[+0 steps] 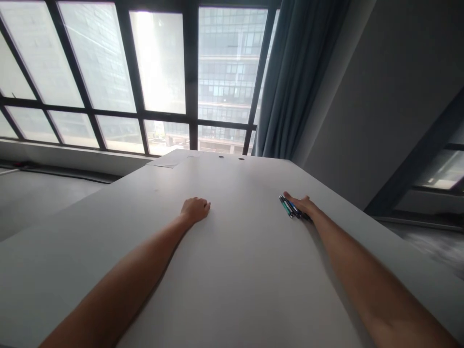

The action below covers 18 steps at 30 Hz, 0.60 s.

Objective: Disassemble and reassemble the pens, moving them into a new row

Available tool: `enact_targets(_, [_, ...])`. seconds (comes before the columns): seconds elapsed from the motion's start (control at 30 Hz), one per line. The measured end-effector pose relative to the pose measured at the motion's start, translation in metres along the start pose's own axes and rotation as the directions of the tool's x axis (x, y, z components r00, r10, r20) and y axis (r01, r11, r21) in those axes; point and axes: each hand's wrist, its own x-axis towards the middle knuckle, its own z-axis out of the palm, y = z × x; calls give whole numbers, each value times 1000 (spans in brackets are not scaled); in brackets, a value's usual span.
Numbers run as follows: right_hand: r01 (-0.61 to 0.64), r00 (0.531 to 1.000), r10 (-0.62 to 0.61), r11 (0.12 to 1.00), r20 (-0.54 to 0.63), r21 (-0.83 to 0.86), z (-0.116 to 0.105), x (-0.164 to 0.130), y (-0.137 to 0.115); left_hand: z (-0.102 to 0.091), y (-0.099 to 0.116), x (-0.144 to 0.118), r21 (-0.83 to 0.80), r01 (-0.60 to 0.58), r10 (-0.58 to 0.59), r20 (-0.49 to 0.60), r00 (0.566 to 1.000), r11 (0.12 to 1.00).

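R fingers point(289, 195) at pens point(286, 207) on wht table point(239, 270), windows point(228, 67) & curtain point(290, 87) bhnd.

Pretty sure I'm looking at some kind of office from my end, though I can't tell exactly which kind. I've got a big plain white table point(235, 280) with pens point(286, 207) and paper point(165, 162) on it, a row of dark-framed windows point(155, 63), a long bluish curtain point(300, 72), and a many-windowed building point(232, 67) outside.
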Motion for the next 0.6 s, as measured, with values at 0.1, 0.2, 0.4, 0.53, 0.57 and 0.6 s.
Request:
enact_targets(0.1, [10,992,-1,998,123,-69,16,-12,-35,1,0,0,3,-8,8,4,1000,1000])
enact_targets(0.2, [154,988,-154,979,14,-132,29,-43,-69,1,0,0,8,-16,16,-6,1000,1000])
enact_targets(0.4, [368,918,-358,929,169,-32,26,-90,-118,-1,1,-3,18,-46,46,-9,999,999])
enact_targets(0.53, [465,858,-458,885,234,24,21,-109,-137,-5,3,-5,10,-28,28,-4,1000,1000])
enact_targets(0.57, [487,843,-484,872,234,49,20,-113,-141,-6,4,-5,1,-27,27,-3,1000,1000])
enact_targets(0.6, [505,829,-511,859,226,90,20,-117,-143,-7,5,-6,-14,-28,28,-8,1000,999])
